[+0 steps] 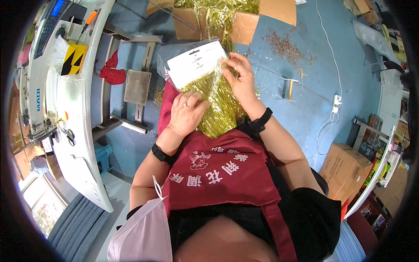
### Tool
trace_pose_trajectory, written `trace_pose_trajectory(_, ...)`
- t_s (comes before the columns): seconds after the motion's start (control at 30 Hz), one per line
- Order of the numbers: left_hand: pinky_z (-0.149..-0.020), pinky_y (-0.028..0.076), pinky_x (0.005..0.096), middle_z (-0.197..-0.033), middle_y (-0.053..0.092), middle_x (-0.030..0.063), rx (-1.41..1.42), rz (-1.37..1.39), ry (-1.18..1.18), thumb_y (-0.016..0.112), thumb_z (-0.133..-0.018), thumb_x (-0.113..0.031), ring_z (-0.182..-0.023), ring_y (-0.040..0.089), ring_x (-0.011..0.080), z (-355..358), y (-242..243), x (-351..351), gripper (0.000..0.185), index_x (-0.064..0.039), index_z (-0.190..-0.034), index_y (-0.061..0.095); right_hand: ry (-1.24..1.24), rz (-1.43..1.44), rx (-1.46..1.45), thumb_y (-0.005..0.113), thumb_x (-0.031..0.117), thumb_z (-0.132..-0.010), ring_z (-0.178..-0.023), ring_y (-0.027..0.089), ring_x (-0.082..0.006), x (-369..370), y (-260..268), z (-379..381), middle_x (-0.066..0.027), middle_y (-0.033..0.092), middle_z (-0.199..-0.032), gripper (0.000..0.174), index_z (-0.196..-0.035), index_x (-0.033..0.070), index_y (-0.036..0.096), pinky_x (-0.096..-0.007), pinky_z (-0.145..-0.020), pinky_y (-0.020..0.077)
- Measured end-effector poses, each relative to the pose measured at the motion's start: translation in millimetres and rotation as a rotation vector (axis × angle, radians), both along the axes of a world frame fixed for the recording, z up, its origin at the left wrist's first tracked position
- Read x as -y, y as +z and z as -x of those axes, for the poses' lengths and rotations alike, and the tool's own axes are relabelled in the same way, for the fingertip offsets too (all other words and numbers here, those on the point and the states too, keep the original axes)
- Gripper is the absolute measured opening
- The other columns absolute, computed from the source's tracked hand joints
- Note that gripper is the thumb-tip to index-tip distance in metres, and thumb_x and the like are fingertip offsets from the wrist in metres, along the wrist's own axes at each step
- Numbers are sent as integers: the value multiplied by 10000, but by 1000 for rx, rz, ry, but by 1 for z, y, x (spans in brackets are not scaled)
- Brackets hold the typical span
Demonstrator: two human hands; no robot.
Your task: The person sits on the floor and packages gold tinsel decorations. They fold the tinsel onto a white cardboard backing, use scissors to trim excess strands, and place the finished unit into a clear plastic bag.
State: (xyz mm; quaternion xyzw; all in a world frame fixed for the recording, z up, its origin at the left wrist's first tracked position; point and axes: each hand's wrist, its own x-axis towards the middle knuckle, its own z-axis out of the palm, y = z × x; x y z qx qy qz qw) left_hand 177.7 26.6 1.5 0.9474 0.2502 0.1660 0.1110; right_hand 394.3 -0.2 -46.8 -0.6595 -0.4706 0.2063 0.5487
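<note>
A clear plastic bag (165,54) lies tilted over my lap. It has a white printed header card (193,62) at its far end and gold tinsel (217,114) below. My left hand (188,113) is curled over the near left side of the bag, fingers bent onto the film and tinsel. At the far right corner, beside the card, my right hand (240,77) grips the bag's edge between thumb and fingers. Under both hands is a dark red apron (226,167) bearing writing. Whether the tinsel lies wholly inside the film is hard to tell.
Ahead, an open cardboard box (245,28) overflows with gold tinsel. On the left stands a sewing machine table (77,163) with scissors (70,137) and an orange-handled screwdriver (89,19). A white cable (332,49) and a spool (290,89) lie on the blue floor (294,118).
</note>
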Motion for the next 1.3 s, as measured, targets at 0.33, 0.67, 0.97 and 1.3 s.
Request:
trace_pose_trajectory(0.33,-1145,335,488,-1454,484,193,144,173,-46,632,-843,-20,-1369,456,341,3,-14,-11,164,-38,-938,500,360,64,-543,594,-31,-941,-1052,660,-161,33,6,-37,-88,734,-1067,173,-1048,6,724,-293,-916,532)
trace_pose_trajectory(0.67,-1100,378,502,-1383,529,242,222,158,-43,603,-826,56,-1287,527,390,2,-11,-15,226,-15,-958,434,499,1094,280,730,217,-867,-915,713,-266,106,-31,-166,-111,743,-1034,233,-1047,70,739,-355,-806,554)
trace_pose_trajectory(0.97,-814,520,421,-1124,646,126,227,67,120,673,-811,-8,-946,649,324,-21,14,-18,120,-28,-830,556,198,19,647,755,215,-812,-871,634,-281,35,56,-92,-70,638,-928,221,-1021,149,728,-384,-750,500)
trace_pose_trajectory(1.3,-711,524,383,-968,626,50,213,-41,214,715,-834,-140,-772,646,251,-30,11,-24,133,-83,-792,603,339,85,838,692,296,-845,-1111,511,-258,13,55,13,-61,529,-1185,271,-1100,207,715,-408,-906,432)
